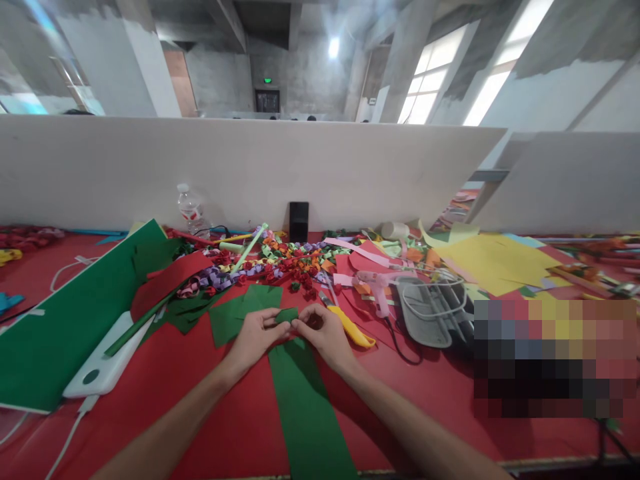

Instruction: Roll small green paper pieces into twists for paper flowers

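Between my two hands is a small piece of green paper [287,315], pinched at its edges by thumbs and fingers. My left hand [261,331] grips its left side, and my right hand [320,331] closes on its right side. Below the hands a long green paper strip [313,413] runs toward the table's front edge. Other green paper sheets [233,320] lie just left of my left hand. A yellow-handled utility knife [353,328] rests right beside my right hand.
Curled paper pieces [280,263] heap along the back. A pink glue gun [377,287] lies by a grey tray [425,320]. On the left are a green board [75,320] and a white power strip [107,360]. A bottle [190,210] and phone [299,222] stand by the white partition [240,160].
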A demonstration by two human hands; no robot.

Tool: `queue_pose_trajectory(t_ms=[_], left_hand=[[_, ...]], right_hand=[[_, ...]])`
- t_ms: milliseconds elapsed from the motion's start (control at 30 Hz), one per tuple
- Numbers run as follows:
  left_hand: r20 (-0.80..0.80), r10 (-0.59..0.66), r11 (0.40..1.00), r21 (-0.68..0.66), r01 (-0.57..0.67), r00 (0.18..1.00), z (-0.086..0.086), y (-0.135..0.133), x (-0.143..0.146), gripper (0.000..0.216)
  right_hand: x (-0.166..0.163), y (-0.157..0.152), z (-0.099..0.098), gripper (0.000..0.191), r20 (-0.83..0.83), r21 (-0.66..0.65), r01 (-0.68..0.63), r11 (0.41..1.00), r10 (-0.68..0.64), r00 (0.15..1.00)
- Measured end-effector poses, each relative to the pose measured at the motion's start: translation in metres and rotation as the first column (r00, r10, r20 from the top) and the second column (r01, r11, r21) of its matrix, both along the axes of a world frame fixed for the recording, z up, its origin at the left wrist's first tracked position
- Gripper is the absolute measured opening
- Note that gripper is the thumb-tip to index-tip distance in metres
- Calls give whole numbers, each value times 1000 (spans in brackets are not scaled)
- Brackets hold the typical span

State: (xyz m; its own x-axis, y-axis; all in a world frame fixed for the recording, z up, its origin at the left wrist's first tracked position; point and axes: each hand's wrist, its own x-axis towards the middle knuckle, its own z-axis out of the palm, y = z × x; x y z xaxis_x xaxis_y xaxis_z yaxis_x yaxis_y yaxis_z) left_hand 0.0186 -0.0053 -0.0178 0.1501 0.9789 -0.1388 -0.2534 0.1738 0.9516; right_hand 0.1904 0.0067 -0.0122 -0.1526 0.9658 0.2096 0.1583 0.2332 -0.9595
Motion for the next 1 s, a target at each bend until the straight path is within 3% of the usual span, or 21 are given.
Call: queue_pose_trajectory(t_ms=[167, 333, 400, 500, 567, 633, 767, 867, 1000], left_hand=[[27, 26, 999, -41, -25, 999, 5, 1, 1, 59], [0, 31, 999, -22, -31, 1000, 5, 2, 0, 56], [-27, 34, 999, -11, -34, 999, 4, 2, -1, 51], [-116, -13, 998, 59, 20, 993, 3, 1, -3, 35], [-188, -44, 989, 132, 70, 981, 2, -1, -5, 25], [-234, -47, 979, 184, 91, 971, 2, -1, -5, 20], [-200, 5, 988, 152, 27, 980, 4, -1, -5, 22], [-69, 43, 998, 45, -40, 997, 8, -1, -4, 29], [6, 20, 999, -47, -19, 1000, 9, -3, -2, 35]], right_hand=[[3, 4, 0, 32, -64, -112, -114, 987, 107, 992], [2, 0, 1, 33, 29, -135, -139, 981, 144, 989], [1, -1, 3, 29, 69, -77, -107, 991, 112, 991], [2, -3, 8, 25, 134, 133, -57, 990, 39, 990], [3, -3, 11, 32, 179, 251, -100, 963, 56, 982], [3, -4, 13, 25, 208, 283, -168, 944, 110, 972], [0, -3, 9, 11, 128, 153, -154, 976, 135, 983], [-2, -1, 3, 17, -4, 6, -157, 988, 157, 988], [-2, 0, -5, 25, -161, -105, -222, 969, 204, 966]])
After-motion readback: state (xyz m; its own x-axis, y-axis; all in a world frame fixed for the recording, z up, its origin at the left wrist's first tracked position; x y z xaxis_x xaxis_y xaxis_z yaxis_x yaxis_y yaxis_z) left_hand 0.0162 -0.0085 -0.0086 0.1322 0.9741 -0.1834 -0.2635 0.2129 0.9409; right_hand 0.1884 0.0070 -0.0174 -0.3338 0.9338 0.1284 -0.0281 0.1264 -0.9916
